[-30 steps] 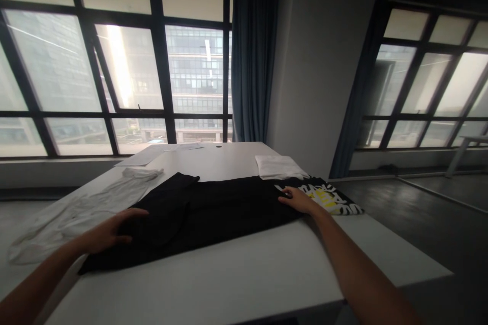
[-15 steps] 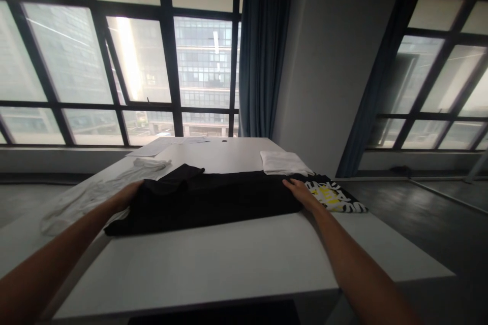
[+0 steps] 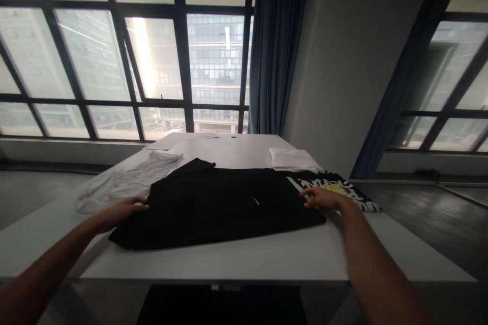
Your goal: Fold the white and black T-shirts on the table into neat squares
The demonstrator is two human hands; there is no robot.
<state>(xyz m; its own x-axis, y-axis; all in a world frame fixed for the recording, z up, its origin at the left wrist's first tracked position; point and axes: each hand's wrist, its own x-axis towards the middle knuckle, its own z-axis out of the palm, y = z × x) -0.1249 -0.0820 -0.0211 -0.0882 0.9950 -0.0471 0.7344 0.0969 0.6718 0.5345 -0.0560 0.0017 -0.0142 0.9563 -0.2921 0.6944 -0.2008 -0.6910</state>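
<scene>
A black T-shirt [image 3: 221,208] lies spread across the near part of the white table, a corner of it turned up at the back left. On its left edge rests my left hand [image 3: 122,210], thumb and forefinger stretched out and slightly apart. My right hand [image 3: 324,199] is at the right side of the shirt, its fingers curled on the black cloth. Beside and behind that hand shows black cloth with white and yellow lettering [image 3: 353,195]. Whether it belongs to the same shirt I cannot tell. A small white mark [image 3: 256,200] shows on the black cloth.
Crumpled white cloth [image 3: 129,177] lies left of the shirt. A folded white cloth [image 3: 295,159] sits behind its right part. Papers [image 3: 160,145] lie at the back left of the white table [image 3: 244,269]. Beyond are windows, a blue curtain [image 3: 272,61] and a pillar.
The black shirt has come nearer the table's front edge and lies more widely spread. My left hand's fingers have loosened, and my right hand has turned over the cloth. The view has shifted left.
</scene>
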